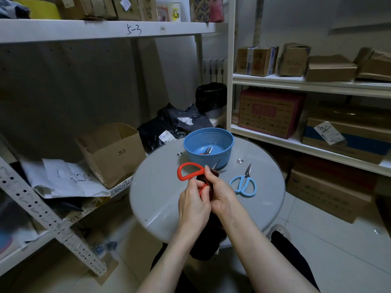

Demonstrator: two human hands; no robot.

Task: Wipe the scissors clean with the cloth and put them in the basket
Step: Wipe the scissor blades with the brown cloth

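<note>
1 pair of scissors [207, 151] lies in the basket [208, 132] beyond the hands. Left hand [193, 205] grips the red scissors [190, 171], right hand [222, 192] pinches the cloth [208, 240] round their blades; blue scissors [243, 183] lie right of it, seemingly next.

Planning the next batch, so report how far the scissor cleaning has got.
Done: one pair of small scissors lies in the blue basket. In hand: the left hand grips the red scissors by a handle while the right hand holds the dark cloth round the blades. Left: finish wiping that pair and drop it in, then the blue scissors, untouched on the table.
</note>
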